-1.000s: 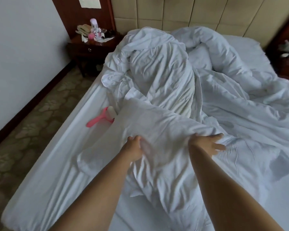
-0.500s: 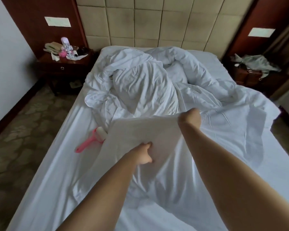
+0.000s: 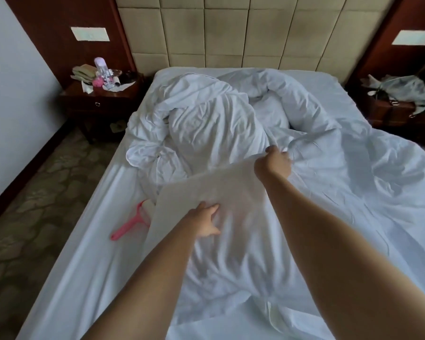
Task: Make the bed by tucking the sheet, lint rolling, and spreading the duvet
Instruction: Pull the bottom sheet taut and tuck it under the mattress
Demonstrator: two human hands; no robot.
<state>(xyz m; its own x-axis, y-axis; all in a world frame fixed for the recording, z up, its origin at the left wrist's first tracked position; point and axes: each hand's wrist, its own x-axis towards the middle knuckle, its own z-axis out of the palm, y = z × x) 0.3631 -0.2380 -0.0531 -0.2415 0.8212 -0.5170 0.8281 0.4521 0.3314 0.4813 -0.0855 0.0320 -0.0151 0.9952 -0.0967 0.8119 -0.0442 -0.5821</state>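
Operator: Currently, where is the duvet (image 3: 243, 217), and what is each hand doing?

Technician: It lies crumpled across the bed, bunched into a tall heap at centre frame and trailing toward the right edge. A flat fold of it is raised at lower centre. The right hand (image 3: 274, 163) has its fingers curled over the far edge of that fold, pinching the fabric. The left hand (image 3: 205, 223) lies on the near face of the fold with fingers spread; whether the thumb hooks the edge cannot be determined, as the cloth is motion-blurred.

Operator: Handling properties?

Technician: Judged soft, bulky and light for its volume. The white cover creases finely and sags between grip points, so it will not hold shape unsupported. Recommended hold: along an edge or at the corners, hands well apart; gripping mid-panel only gathers cloth.

Operator: Other materials?

Technician: The fitted sheet (image 3: 79, 278) is smooth, white and taut at lower left. The lint roller (image 3: 130, 223), pink plastic with a pale drum, lies on it just beside the fold's left edge, partly covered. The headboard (image 3: 231, 33) is padded in square beige panels.
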